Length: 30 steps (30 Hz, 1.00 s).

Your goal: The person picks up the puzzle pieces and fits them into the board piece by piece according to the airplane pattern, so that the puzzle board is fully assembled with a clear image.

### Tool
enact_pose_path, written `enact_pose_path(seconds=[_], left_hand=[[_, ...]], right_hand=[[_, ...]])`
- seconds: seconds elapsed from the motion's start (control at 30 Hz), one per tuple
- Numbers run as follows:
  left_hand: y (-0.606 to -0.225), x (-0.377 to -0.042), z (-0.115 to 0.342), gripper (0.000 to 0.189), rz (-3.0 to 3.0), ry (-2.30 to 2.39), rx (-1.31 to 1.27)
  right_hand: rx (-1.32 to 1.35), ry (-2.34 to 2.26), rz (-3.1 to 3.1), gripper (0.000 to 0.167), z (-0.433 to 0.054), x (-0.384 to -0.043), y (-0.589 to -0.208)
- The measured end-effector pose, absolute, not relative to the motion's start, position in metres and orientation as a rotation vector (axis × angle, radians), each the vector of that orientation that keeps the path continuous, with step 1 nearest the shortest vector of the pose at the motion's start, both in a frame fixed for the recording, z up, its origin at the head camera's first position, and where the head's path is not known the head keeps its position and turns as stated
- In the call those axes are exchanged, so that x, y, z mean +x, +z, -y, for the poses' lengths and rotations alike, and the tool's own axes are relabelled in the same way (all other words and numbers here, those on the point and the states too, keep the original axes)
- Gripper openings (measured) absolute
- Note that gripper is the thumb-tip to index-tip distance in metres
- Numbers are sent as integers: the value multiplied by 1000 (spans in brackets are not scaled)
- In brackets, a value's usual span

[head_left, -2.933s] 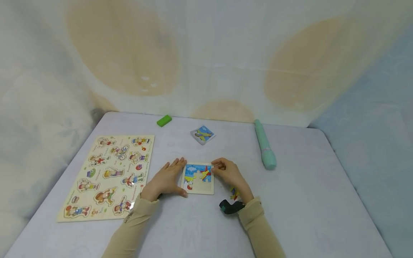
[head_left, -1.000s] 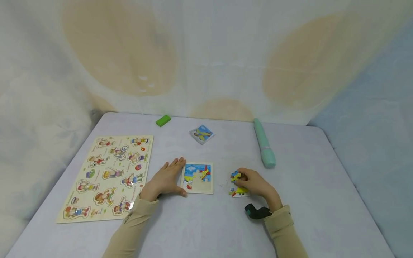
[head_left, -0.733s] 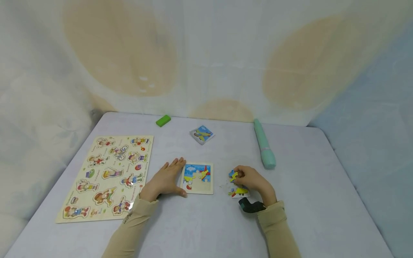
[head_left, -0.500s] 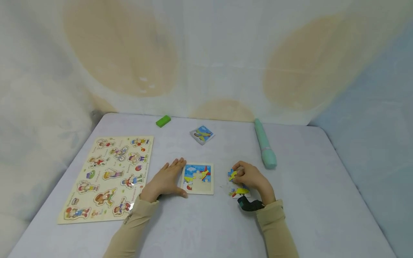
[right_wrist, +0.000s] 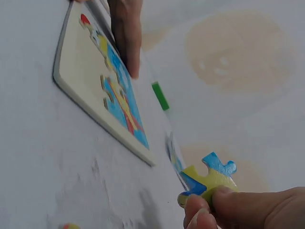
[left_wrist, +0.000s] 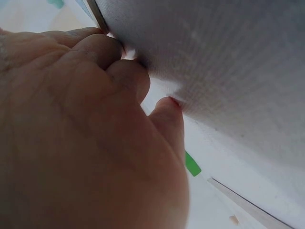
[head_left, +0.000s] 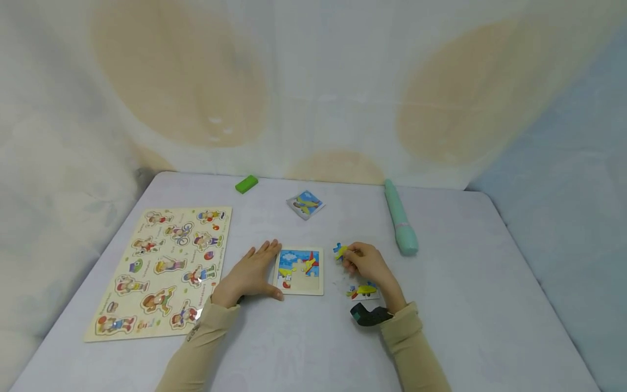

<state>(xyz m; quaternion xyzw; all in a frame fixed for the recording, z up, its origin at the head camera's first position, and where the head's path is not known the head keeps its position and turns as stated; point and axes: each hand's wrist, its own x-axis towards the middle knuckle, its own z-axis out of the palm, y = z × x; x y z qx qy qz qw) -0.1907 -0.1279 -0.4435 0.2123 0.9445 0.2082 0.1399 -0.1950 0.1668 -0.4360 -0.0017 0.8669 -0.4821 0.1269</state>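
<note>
In the head view a small wooden puzzle board [head_left: 307, 284] lies flat, partly filled with blue, yellow and red pieces; its lower right part shows bare wood. My left hand [head_left: 250, 275] rests spread along the board's left edge, fingers straight. To the right of the board, my right hand [head_left: 368, 264] pinches a blue and yellow jigsaw piece [right_wrist: 214, 179] between thumb and fingers, held above the table. Below that hand lie more jigsaw pieces [head_left: 364, 290], partly overlapping. In the left wrist view the back of the hand hides most of the board.
A large peg puzzle [head_left: 166, 267] with cartoon figures lies at the left. Toward the back are a green block [head_left: 246, 184], a square picture card of a plane [head_left: 306, 204] and a mint-green wand-shaped object [head_left: 401, 223]. Curtains stand behind the table.
My right hand has moved from the board to the loose pieces, picked up a jigsaw piece, and now carries it up and left toward the board. The left hand has stayed put.
</note>
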Motion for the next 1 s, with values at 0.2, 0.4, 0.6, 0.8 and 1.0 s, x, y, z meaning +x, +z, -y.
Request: enact_pose_path(seconds=[0.2,0.4,0.6,0.8,1.0], left_hand=[[-444,-191,129,119,-2725,602,603],[-445,-191,130,119,-2728,602,604],[-446,-192,129,119,-2726,600,609],[-447,-192,128,119,-2723,615,598],[-446,-192,129,119,-2738,610,610]], right_hand=[[-26,-1359,-2510,15,-143,-188,-435],[-49,-1525,-2483,15,-125,-185,-439],[0,-1608,-2493,11,-108,-181,-446],[-37,-1549,-2537,12,-91,-175,-449],[-67,-1567,-2581,11,-79,-171,-451]])
